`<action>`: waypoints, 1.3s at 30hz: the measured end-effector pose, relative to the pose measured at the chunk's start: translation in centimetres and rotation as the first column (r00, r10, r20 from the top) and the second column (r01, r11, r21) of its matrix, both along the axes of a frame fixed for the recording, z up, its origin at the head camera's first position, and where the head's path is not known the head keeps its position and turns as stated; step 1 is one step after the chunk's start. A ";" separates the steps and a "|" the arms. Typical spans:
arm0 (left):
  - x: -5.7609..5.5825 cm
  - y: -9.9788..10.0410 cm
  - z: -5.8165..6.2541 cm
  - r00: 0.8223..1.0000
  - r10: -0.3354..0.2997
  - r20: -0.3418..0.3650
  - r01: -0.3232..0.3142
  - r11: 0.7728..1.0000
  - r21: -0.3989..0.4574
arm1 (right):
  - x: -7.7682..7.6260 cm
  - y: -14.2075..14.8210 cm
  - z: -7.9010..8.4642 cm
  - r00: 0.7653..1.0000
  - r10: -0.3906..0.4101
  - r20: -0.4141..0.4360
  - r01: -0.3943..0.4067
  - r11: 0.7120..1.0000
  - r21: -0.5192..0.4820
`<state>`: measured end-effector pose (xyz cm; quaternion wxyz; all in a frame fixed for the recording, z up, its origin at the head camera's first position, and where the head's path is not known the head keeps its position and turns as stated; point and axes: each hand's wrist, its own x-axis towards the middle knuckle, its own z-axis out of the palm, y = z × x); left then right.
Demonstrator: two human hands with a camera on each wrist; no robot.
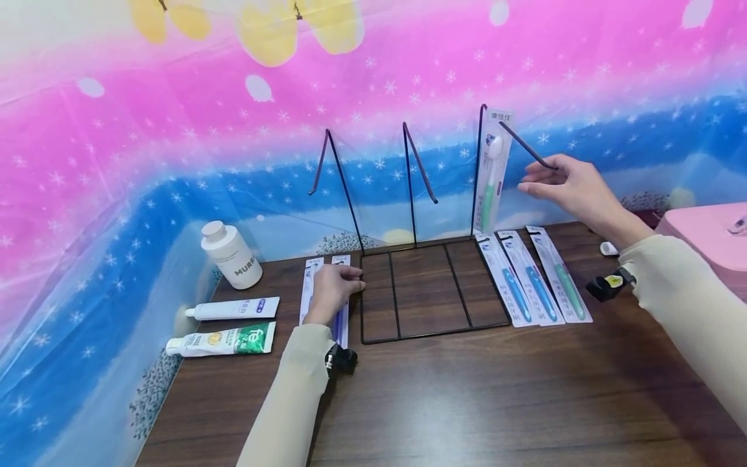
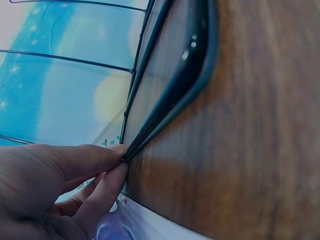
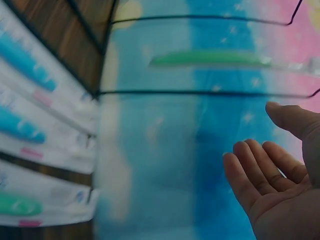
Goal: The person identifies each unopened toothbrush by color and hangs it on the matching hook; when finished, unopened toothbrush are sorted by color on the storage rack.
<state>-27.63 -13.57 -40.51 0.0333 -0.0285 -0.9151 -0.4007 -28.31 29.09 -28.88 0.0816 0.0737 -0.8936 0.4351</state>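
A black wire display rack [image 1: 434, 335] with three upright hooked arms stands on the table. My left hand [image 1: 331, 293] pinches the left side of its base between thumb and fingers, as the left wrist view shows. On the rack's right arm hangs a packaged toothbrush [image 1: 490, 175] with a green handle. My right hand [image 1: 574, 188] is beside that arm's outer tip, thumb and fingers apart; in the right wrist view the hand [image 3: 280, 175] holds nothing. Packaged toothbrushes with purple handles [image 1: 341, 327] lie partly hidden beneath my left hand.
Right of the rack lie two packaged blue toothbrushes [image 1: 516, 292] and a green one [image 1: 563, 279]. A white bottle [image 1: 233, 256] and two toothpaste tubes [image 1: 236, 309] are at the left. A pink box [image 1: 709, 237] stands far right. A patterned cloth [image 1: 262, 168] hangs behind.
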 end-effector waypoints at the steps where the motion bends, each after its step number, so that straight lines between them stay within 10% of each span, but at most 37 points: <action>1: 0.0 0.0 0.0 1.000 -0.001 0.001 0.001 1.000 0.000 | 0.0 0.4 -0.5 1.000 -0.014 0.010 0.014 1.000 0.011; 16: -0.2 0.2 -0.1 1.000 -0.010 0.008 0.010 1.000 -0.012 | -0.9 5.6 -7.8 0.984 -0.163 0.077 0.152 0.979 0.138; 39: -0.1 0.1 -0.4 1.000 0.006 0.000 -0.006 1.000 -0.006 | -1.8 5.6 -11.2 0.947 -0.194 0.256 0.117 0.951 0.287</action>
